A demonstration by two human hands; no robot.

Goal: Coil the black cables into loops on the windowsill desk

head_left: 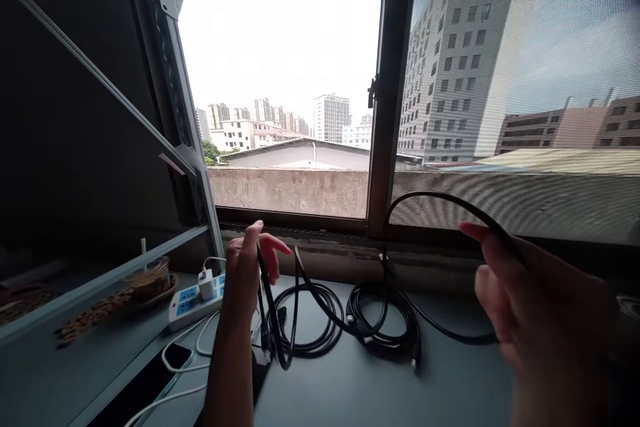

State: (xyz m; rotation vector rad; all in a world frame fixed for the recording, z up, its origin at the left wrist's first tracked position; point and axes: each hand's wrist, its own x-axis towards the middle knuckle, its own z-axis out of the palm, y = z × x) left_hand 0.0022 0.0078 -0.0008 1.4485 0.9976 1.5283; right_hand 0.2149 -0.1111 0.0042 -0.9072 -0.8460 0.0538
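A long black cable [445, 196] stretches between my two hands above the table. My left hand [247, 267] is raised at the centre left, with loops of this cable hanging from it; its index finger points outward while the cable lies in its grip. On the right, my right hand [510, 293] is closed around another stretch of the same cable, which arches up over the fingers and sags below. Beneath the hanging stretch lie a coiled black cable [325, 340] and a second black coil [413, 320] with connectors showing. The cable's far end behind my right hand is hidden.
A white power strip [180, 317] with blue sockets holds a white charger [205, 285]. White cords run past a dark phone-like slab [145, 380] at lower left. A metal frame [200, 200] stands on the left, before a window with a dark frame [387, 147].
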